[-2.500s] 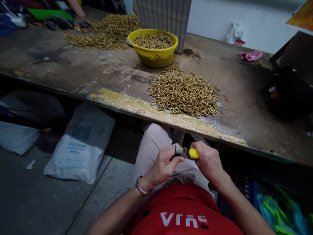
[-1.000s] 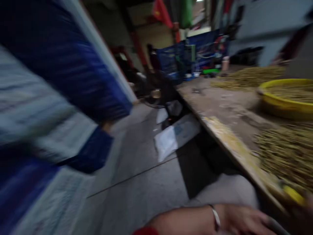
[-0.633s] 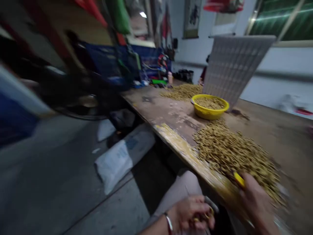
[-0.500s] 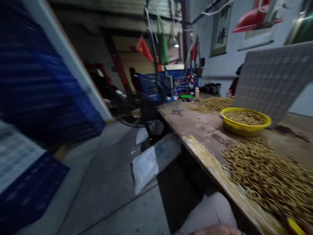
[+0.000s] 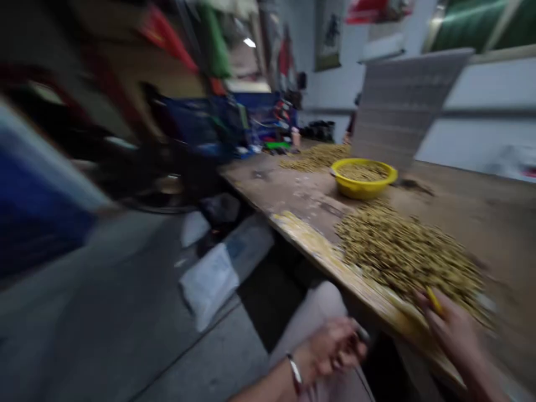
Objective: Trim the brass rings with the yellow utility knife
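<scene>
My left hand [image 5: 338,347], with a bracelet [image 5: 294,373] at the wrist, hovers over my leg beside the table edge. Its fingers are curled; blur hides what they may hold. Closed around a yellow-handled tool [image 5: 434,301], my right hand [image 5: 454,329] is at the near side of a pile of small brass-coloured rings [image 5: 408,251]. The tool's working end cannot be made out. Behind the pile stands a yellow basin [image 5: 363,188] filled with similar rings.
The wooden table [image 5: 288,192] has a worn yellow front edge. Farther back lie another ring pile [image 5: 320,157], a pink bottle [image 5: 295,137] and a grey upright panel [image 5: 397,106]. White sacks [image 5: 209,285] and a fan [image 5: 167,187] are on the floor at left.
The view has swung right, so table and basin appear farther left. My left hand has risen fully into view, and my right hand with the yellow-handled tool now shows more.
</scene>
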Available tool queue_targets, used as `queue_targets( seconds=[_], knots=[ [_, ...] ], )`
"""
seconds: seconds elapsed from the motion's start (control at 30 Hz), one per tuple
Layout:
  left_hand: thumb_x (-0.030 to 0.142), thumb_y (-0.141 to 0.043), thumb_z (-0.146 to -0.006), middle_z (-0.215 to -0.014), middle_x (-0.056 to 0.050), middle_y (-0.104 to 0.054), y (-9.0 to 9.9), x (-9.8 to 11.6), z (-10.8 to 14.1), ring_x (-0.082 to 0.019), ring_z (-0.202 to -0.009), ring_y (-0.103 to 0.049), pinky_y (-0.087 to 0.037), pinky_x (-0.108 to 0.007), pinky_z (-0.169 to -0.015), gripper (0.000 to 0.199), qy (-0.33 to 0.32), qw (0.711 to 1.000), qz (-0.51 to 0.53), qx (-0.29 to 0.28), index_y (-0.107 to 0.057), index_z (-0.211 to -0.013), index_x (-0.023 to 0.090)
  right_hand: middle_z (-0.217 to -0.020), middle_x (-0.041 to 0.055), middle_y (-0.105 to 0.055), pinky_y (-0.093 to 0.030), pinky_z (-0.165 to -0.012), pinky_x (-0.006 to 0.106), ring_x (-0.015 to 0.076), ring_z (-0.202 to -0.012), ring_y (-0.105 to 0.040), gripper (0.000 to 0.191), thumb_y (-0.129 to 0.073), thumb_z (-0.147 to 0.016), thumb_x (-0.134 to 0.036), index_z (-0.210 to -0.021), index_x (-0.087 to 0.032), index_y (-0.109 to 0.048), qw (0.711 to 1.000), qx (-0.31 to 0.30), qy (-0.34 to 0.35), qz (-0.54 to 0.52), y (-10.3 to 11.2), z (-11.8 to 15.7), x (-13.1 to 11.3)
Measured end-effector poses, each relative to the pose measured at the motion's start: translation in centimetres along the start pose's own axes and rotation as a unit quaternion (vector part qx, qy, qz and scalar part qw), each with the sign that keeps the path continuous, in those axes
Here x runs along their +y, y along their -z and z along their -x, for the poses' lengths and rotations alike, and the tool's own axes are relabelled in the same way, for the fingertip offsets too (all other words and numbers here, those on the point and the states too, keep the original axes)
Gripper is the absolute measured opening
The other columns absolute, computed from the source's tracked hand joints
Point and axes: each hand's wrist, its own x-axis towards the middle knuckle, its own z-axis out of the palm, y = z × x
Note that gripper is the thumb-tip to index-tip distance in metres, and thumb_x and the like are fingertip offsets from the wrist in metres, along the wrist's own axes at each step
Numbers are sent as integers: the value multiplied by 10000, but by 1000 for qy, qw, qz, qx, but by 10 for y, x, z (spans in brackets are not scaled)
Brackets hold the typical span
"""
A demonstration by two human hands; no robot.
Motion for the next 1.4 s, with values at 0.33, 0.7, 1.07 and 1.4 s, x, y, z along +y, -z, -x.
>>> queue_targets(
  seconds=[0.33, 0.7, 1.07, 1.4],
  knots=[
    [369, -862, -576, -709, -18, -650, -13, -11, -11, -18, -440, -418, -193, -118, -345, 440, 105, 993, 15, -51, -566, -801, 133, -618, -54, -529, -254, -353, 154, 31, -397, -354, 412, -833, -645, -443, -793, -175, -559, 822, -61, -293, -484, 0, 25, -21],
    [290, -640, -849, -642, 0, -603, -22, 18, -2, -101, -552, -498, -406, -203, -519, 173, -237, 925, -297, -19, -702, -925, 148, -578, -45, -532, -226, -361, 134, 22, -390, -374, 371, -827, -679, -396, -798, -148, -578, 745, -243, -332, -525, -8, 53, -31],
    [217, -594, -903, -953, -113, -715, -11, 31, 27, -227, -886, -641, -483, -307, -826, 201, -313, 833, -425, -169, -748, -1030, 198, -582, -52, -520, -246, -357, 131, 13, -386, -332, 322, -791, -668, -361, -735, -156, -553, 662, -373, -374, -532, -16, 62, -37],
    [322, -638, -828, -544, 48, -504, -19, 17, 31, -82, -449, -406, -327, -193, -440, 159, -85, 954, -276, -81, -605, -812, 167, -571, -80, -437, -258, -418, 181, 55, -434, -336, 379, -657, -821, -523, -943, -166, -619, 857, -252, -223, -390, -15, 73, -58]
  ],
)
